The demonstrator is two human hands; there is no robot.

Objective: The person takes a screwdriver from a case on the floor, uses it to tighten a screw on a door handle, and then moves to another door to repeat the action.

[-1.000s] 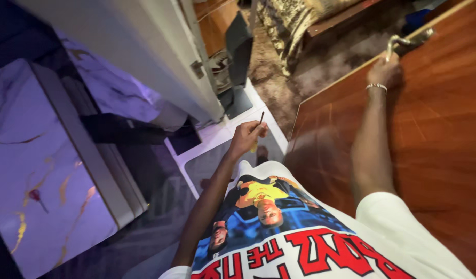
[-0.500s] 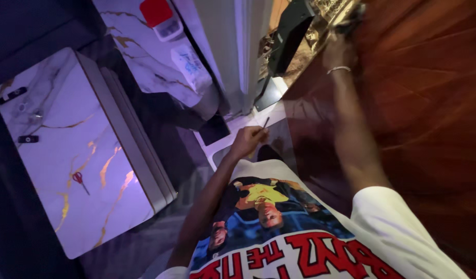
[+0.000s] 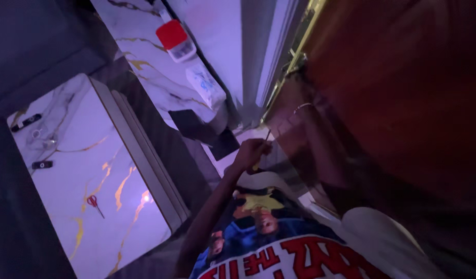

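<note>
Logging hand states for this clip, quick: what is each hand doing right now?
Left hand: closed on a thin stick-like tool.
Right hand: up at the wooden door; grip cannot be told.

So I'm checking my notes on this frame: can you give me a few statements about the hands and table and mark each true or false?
1. The left hand holds a thin stick-like tool. True.
2. The right hand reaches up along the wooden door. True.
3. Scissors lie on the floor. False: they lie on the marble table.
4. The red-lidded box is in the left hand. False: it sits on the far marble top.
</note>
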